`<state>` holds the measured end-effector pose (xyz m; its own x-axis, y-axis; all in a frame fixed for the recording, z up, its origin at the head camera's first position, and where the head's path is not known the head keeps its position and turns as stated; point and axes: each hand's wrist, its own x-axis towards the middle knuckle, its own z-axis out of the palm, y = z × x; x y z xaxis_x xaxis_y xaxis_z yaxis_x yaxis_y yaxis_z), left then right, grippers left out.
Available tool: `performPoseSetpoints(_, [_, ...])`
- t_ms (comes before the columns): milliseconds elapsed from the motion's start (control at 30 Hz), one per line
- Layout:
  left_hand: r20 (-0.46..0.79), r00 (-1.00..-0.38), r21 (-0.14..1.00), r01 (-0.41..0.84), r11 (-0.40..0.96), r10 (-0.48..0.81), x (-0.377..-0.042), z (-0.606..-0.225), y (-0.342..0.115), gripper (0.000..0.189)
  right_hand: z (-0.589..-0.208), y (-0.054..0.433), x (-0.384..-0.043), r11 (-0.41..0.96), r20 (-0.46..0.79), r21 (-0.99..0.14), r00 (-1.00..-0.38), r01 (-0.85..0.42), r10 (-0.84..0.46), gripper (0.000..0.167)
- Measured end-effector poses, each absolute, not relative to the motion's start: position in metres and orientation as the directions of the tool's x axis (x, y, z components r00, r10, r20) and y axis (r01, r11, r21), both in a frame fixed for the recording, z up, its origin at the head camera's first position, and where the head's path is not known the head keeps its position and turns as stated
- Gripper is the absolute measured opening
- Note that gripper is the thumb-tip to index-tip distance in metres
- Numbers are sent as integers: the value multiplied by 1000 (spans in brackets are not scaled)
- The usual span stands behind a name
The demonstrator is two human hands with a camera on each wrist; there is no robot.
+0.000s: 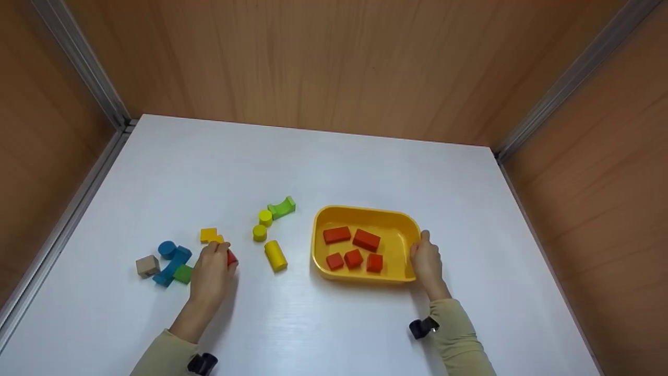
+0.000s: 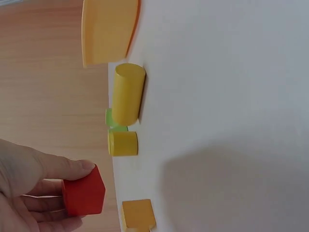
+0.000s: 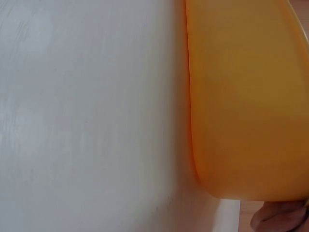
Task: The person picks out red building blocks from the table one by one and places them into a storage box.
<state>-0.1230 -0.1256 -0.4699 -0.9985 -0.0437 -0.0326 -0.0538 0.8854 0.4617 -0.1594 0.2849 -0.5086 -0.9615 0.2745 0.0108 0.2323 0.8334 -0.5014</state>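
Observation:
My left hand [image 1: 210, 271] pinches a red block [image 2: 85, 192] between thumb and fingers; in the left wrist view it is lifted off the table. Orange-yellow blocks [image 1: 208, 235] lie just beyond that hand. With my right hand [image 1: 428, 262] I grip the right edge of a yellow tray [image 1: 402, 222]. Several red blocks [image 1: 366, 240] lie inside the tray, some oblong and some cube-like. The right wrist view shows the tray's outer wall [image 3: 246, 106] and a few fingertips [image 3: 277, 217] at its end.
Left of my left hand sit a wooden-coloured cube [image 1: 148, 266], a blue cylinder [image 1: 167, 249], a blue curved block [image 1: 172, 266] and a green block [image 1: 183, 273]. Between hand and tray are a long yellow cylinder [image 1: 275, 256], two short ones [image 1: 260, 233] and a light green arch [image 1: 282, 208].

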Motion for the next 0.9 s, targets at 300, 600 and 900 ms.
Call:
performPoseSetpoints(300, [59,-998,539,23,842,-10,-122,-463,-97,47,-509,285,-161,833,-3,-495,-960,245,280,16])
performPoseSetpoints(600, [237,-971,599,181,780,43,-126,-463,-70,43,-510,285,-161,837,7,-489,-958,248,288,15])
performPoseSetpoints(900, [257,-963,621,229,749,82,-130,-455,-33,45,-510,285,-161,826,-9,-501,-956,258,293,16])
